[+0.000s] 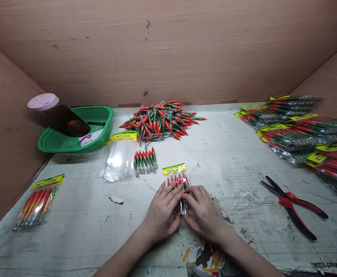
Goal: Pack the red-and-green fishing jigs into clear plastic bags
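Note:
A clear plastic packet of fishing lures (175,169) with a yellow-green header lies in front of me, several red lure tips showing near its top. My left hand (164,207) covers its left side, fingers laid across the lures and thumb by the lower edge. My right hand (201,209) grips the packet's lower right side with bent fingers. Between the hands, the packet's bottom end is partly hidden. Beyond them is a short row of loose red-green lures (145,161). Left of that row sits a stack of clear header bags (119,159).
A heap of lures (162,119) lies at the back. The green basket (106,127) holds a lidded bottle (67,121). Filled packets (295,134) pile up at right, near red-black pliers (292,204). Another filled packet (38,204) lies left. Cardboard walls (168,50) enclose the table.

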`<state>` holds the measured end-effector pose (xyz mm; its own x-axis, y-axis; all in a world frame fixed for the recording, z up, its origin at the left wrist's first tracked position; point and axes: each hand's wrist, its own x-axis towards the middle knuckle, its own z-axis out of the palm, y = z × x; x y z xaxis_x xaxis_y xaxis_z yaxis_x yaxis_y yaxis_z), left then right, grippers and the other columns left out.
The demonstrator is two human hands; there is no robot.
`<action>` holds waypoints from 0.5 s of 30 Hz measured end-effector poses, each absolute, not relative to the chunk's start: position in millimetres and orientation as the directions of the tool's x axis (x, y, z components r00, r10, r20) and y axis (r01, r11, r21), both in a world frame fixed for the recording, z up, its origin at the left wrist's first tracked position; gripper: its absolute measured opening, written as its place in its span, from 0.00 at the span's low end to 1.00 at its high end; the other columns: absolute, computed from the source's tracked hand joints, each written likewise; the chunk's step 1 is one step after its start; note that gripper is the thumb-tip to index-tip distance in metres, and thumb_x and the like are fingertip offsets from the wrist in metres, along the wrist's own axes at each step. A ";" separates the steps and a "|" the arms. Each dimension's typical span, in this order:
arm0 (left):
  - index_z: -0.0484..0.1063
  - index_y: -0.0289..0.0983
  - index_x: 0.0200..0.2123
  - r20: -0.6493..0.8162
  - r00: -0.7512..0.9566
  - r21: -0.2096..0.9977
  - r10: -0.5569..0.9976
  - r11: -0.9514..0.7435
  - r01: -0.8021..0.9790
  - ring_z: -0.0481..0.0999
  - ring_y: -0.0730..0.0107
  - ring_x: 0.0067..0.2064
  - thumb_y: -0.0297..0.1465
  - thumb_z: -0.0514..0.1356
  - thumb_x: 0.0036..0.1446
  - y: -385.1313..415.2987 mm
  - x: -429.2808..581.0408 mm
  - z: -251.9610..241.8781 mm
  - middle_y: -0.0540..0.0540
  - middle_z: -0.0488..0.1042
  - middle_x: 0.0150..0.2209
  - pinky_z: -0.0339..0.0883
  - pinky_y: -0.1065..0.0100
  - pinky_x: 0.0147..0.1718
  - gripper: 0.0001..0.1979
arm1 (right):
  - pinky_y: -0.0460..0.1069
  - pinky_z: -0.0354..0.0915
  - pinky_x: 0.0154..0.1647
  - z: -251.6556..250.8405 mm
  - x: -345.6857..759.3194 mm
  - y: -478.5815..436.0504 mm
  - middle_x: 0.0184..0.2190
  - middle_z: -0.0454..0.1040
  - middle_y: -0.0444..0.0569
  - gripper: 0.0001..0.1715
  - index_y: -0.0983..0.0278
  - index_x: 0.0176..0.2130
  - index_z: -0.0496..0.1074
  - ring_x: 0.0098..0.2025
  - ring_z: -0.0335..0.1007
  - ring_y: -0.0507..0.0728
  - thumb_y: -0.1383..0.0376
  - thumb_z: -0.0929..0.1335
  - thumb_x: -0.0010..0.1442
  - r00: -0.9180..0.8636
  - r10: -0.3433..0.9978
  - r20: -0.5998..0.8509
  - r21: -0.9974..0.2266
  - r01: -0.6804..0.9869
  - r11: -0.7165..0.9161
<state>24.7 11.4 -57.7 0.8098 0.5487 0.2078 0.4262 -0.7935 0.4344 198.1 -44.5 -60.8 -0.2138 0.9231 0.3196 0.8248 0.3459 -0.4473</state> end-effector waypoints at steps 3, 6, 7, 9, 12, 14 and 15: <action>0.55 0.32 0.61 0.220 0.810 0.439 0.543 -0.797 0.415 0.57 0.56 0.65 0.23 0.53 0.47 12.1 23.9 -60.1 0.38 0.65 0.60 0.48 0.46 0.63 0.35 | 0.57 0.66 0.41 -61.7 199.4 -44.3 0.42 0.67 0.56 0.20 0.66 0.44 0.66 0.44 0.60 0.62 0.73 0.66 0.48 -0.209 0.925 0.319 -0.470 0.812 0.345; 0.54 0.30 0.61 0.231 0.811 0.441 0.537 -0.801 0.405 0.56 0.56 0.65 0.23 0.53 0.47 13.2 22.5 -61.9 0.37 0.65 0.60 0.47 0.45 0.63 0.35 | 0.57 0.66 0.41 -61.4 199.2 -43.6 0.42 0.66 0.56 0.18 0.65 0.43 0.66 0.43 0.59 0.62 0.73 0.66 0.49 -0.197 0.931 0.308 -0.499 0.799 0.335; 0.53 0.30 0.61 0.235 0.811 0.442 0.536 -0.802 0.402 0.57 0.56 0.65 0.23 0.53 0.48 13.6 22.3 -62.0 0.37 0.66 0.59 0.47 0.45 0.63 0.35 | 0.57 0.66 0.41 -61.4 198.6 -43.2 0.42 0.66 0.55 0.18 0.65 0.42 0.65 0.43 0.59 0.62 0.73 0.66 0.49 -0.193 0.935 0.298 -0.511 0.795 0.327; 0.54 0.31 0.61 0.244 0.809 0.444 0.535 -0.803 0.397 0.57 0.57 0.64 0.22 0.53 0.48 14.4 23.0 -61.7 0.37 0.67 0.59 0.47 0.45 0.63 0.34 | 0.57 0.66 0.41 -61.5 196.8 -42.3 0.42 0.66 0.55 0.19 0.65 0.43 0.65 0.43 0.59 0.62 0.73 0.66 0.48 -0.182 0.941 0.284 -0.530 0.789 0.312; 0.55 0.32 0.61 0.261 0.804 0.450 0.535 -0.804 0.389 0.59 0.58 0.64 0.21 0.53 0.48 15.2 25.9 -60.3 0.38 0.69 0.57 0.48 0.45 0.63 0.34 | 0.57 0.66 0.41 -61.9 193.5 -41.0 0.41 0.66 0.55 0.17 0.64 0.42 0.65 0.43 0.60 0.62 0.72 0.66 0.50 -0.166 0.943 0.289 -0.537 0.787 0.304; 0.54 0.32 0.61 0.266 0.802 0.452 0.535 -0.804 0.387 0.58 0.58 0.64 0.21 0.52 0.49 15.4 25.5 -58.4 0.38 0.69 0.57 0.47 0.45 0.63 0.33 | 0.57 0.66 0.41 -60.7 194.0 -41.3 0.41 0.66 0.55 0.16 0.65 0.42 0.65 0.43 0.61 0.61 0.71 0.65 0.51 -0.166 0.938 0.304 -0.525 0.792 0.311; 0.53 0.32 0.62 0.264 0.804 0.451 0.533 -0.805 0.386 0.57 0.58 0.65 0.21 0.52 0.50 15.4 23.2 -57.1 0.38 0.68 0.58 0.47 0.45 0.63 0.34 | 0.57 0.66 0.41 -59.3 196.4 -42.2 0.41 0.66 0.55 0.16 0.65 0.43 0.65 0.43 0.61 0.62 0.71 0.65 0.52 -0.177 0.933 0.312 -0.513 0.795 0.323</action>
<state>23.2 15.4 -57.1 0.8039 0.5331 0.2636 0.3857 -0.8047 0.4513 196.4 -42.2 -59.3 -0.1773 0.9333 0.3124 0.7955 0.3228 -0.5129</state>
